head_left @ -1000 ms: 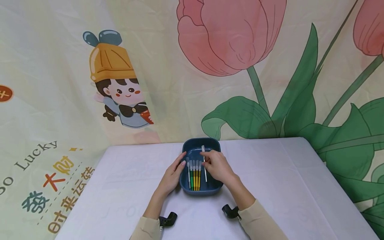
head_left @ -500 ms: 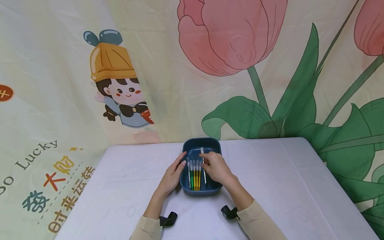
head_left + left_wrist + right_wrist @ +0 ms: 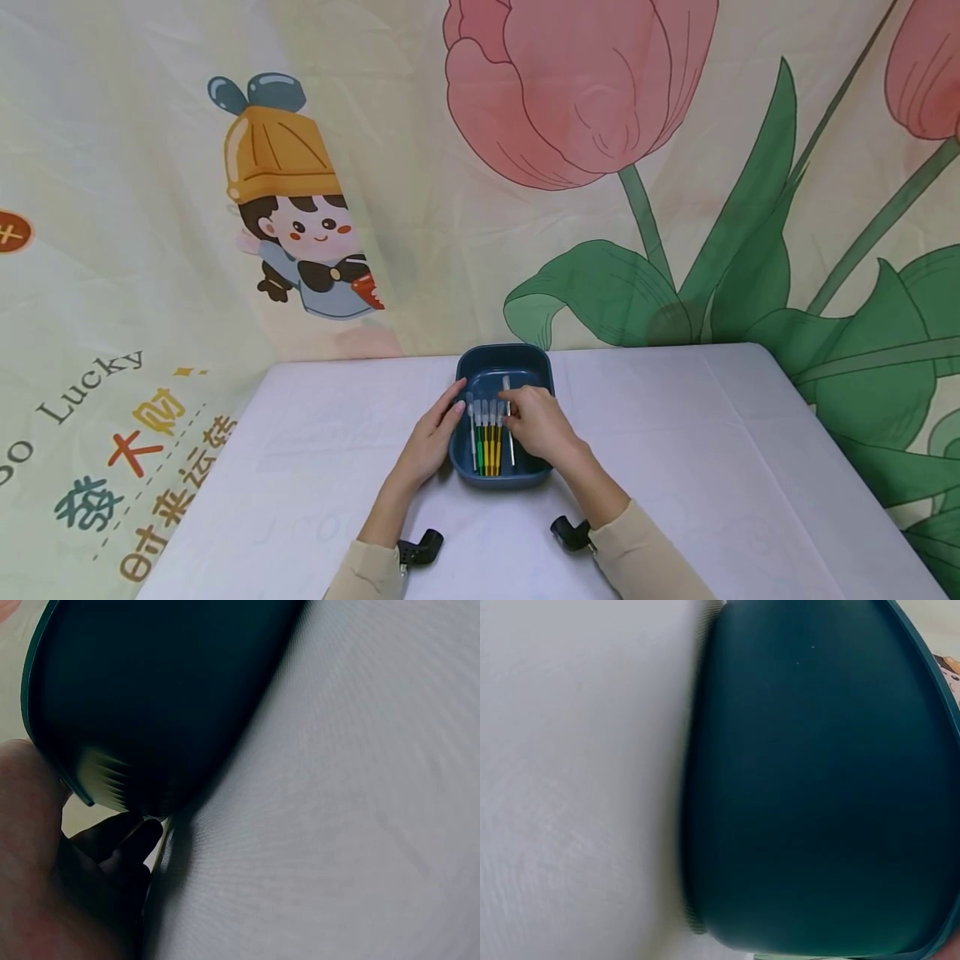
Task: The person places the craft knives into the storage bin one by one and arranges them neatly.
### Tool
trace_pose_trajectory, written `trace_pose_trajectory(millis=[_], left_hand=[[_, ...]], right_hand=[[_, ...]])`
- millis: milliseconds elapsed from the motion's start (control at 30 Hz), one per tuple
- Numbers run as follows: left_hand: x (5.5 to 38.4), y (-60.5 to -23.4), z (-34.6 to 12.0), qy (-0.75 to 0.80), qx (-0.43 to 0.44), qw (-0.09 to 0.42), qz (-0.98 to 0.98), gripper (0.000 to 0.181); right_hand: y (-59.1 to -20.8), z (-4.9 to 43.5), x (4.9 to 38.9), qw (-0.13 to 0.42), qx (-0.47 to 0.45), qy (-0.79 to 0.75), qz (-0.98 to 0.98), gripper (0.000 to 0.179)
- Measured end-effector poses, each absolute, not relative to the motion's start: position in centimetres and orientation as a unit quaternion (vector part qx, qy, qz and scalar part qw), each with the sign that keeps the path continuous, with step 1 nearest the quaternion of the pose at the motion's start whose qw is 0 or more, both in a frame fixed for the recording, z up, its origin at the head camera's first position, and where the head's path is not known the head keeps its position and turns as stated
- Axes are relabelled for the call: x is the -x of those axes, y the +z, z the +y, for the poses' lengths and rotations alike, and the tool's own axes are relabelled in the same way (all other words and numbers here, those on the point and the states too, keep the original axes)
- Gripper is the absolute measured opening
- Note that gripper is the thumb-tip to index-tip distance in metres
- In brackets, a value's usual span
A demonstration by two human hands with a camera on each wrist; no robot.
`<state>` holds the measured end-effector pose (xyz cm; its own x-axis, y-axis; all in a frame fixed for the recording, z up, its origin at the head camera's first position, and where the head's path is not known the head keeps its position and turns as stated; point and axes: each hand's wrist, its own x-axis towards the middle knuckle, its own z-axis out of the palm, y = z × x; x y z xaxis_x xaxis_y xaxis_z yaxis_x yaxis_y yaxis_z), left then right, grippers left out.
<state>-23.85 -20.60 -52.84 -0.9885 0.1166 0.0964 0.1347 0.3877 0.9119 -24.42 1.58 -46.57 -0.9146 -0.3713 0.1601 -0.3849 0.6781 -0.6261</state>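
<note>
A dark blue tray [image 3: 502,482] with rounded corners stands on the table. My left hand [image 3: 430,439] holds its left wall, thumb at the rim; in the left wrist view, the fingers [image 3: 135,836] lie outside the tray wall [image 3: 172,690]. Inside the tray, several slim green and yellow pens [image 3: 488,442] with clear caps lie side by side, along with a whitish one at their left. My right hand [image 3: 542,421] reaches over the right rim and pinches a slim white pen [image 3: 512,450] with a clear cap, just right of the row. The right wrist view shows only the tray's outer wall [image 3: 817,780].
A white cloth covers the table [image 3: 697,467]. Right behind its far edge hangs a printed backdrop [image 3: 420,208] with tulips and a cartoon child. A black wrist camera [image 3: 422,547] sits on the left wrist and another black camera [image 3: 572,533] on the right.
My right hand has moved slightly toward me and left inside the tray, bringing the white pen closer to the row. The left hand and tray have stayed put.
</note>
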Motion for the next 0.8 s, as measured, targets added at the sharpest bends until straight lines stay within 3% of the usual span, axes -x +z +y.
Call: trace_pose_trajectory(millis=[800], left_hand=[[23.9,-52.9,-20.6,-0.551,0.073,0.005,-0.831,0.049]], right_hand=[[-47.7,0.7,24.5,-0.044,-0.205,0.313,-0.926,0.037]])
